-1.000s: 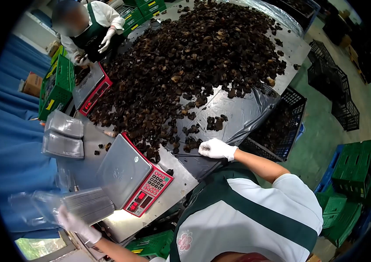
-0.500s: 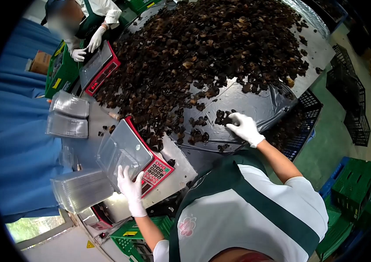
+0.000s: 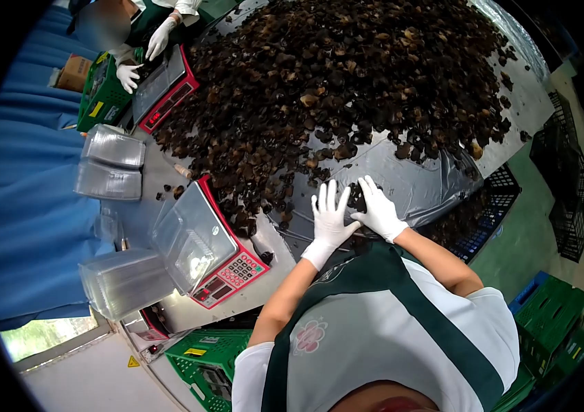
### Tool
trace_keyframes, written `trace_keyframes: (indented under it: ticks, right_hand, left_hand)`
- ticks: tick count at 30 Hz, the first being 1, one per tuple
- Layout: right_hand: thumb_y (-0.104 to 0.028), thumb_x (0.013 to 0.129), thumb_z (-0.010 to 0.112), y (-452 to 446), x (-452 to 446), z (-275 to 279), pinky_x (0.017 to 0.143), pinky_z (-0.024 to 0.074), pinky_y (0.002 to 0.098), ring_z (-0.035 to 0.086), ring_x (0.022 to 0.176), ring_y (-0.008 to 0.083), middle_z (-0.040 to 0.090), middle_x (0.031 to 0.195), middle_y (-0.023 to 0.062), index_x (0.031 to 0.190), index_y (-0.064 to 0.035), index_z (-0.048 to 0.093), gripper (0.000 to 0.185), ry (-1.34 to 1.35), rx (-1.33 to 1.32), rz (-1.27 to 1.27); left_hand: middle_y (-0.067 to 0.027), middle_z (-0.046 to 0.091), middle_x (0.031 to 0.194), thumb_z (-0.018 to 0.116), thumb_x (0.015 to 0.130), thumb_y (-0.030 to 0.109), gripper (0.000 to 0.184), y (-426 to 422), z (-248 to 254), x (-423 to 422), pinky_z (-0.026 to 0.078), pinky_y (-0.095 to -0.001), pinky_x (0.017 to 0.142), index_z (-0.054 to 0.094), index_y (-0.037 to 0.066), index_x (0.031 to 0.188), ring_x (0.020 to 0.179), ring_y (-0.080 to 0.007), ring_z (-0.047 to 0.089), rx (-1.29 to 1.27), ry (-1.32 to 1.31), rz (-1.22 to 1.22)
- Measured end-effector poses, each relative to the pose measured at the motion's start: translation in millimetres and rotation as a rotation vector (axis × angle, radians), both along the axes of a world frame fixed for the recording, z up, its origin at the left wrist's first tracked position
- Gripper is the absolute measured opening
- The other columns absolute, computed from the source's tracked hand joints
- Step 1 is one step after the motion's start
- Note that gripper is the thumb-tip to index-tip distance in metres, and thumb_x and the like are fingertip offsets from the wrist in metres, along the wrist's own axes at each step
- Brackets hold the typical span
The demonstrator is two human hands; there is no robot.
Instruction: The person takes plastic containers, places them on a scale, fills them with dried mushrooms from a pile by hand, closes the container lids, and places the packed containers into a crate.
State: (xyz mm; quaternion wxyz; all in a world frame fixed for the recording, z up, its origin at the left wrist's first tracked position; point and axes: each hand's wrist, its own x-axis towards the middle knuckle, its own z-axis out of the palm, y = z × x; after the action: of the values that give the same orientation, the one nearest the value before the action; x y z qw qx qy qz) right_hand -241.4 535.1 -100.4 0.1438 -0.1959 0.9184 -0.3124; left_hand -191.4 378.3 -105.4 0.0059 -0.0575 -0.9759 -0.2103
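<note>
Both my white-gloved hands are side by side at the near edge of a grey plastic sheet [image 3: 409, 172]. My left hand [image 3: 328, 223] lies palm down, fingers spread. Just right of it my right hand [image 3: 378, 211] is also stretched out, thumb toward the left one. A small clump of dark, crinkled pieces that look like wood ear mushroom [image 3: 356, 197] sits between them, partly covered by the fingers. Beyond stretches a large heap of the same mushrooms [image 3: 347, 82]. To the left stands a red scale [image 3: 227, 275] with a clear plastic tray [image 3: 192, 257] on its plate.
Stacked clear trays [image 3: 127, 281] and more tray stacks [image 3: 110, 165] stand on the left. A co-worker's gloved hand [image 3: 127, 77] is near a second red scale [image 3: 168, 93]. A dark crate [image 3: 495, 206] sits right; green crates [image 3: 213, 364] are below the table.
My left hand has left the tray on the scale and moved right, onto the sheet beside my right hand. The right hand has shifted slightly; loose mushrooms there are now less spread out.
</note>
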Motion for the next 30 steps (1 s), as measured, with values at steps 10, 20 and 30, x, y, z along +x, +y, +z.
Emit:
trace_keyframes:
  ticks: [10,20,30]
  right_hand:
    - [-0.025,0.074,0.071,-51,-156,-36,0.094,0.0468,0.0409,0.051,0.117,0.0371,0.037,0.142,0.0219,0.143,-0.0022,0.027,0.085,0.177,-0.066,-0.188]
    - [-0.038,0.080,0.070,19,-231,47,0.095,0.0442,0.0399,0.053,0.114,0.0333,0.053,0.131,0.0156,0.125,-0.0048,0.053,0.059,0.426,-0.210,-0.376]
    - [-0.043,0.092,0.056,251,-310,25,0.108,0.0302,0.0381,0.040,0.131,0.0301,0.045,0.140,0.0176,0.133,-0.0058,0.050,0.056,0.742,-0.148,-1.069]
  left_hand:
    - [-0.0065,0.039,0.144,0.070,0.074,0.035,0.066,-51,-16,-178,0.020,-0.0582,0.109,0.049,0.018,0.133,0.134,-0.0283,0.033,-0.334,0.288,-0.260]
    - [-0.0152,0.031,0.148,0.065,0.082,0.046,0.068,-107,42,-191,0.022,-0.0565,0.107,0.043,0.011,0.136,0.134,-0.0342,0.031,-0.136,0.376,0.208]
    - [-0.0186,0.030,0.148,0.071,0.077,0.040,0.073,-10,16,-154,0.020,-0.0571,0.109,0.043,0.010,0.137,0.136,-0.0364,0.029,0.002,0.232,-0.134]
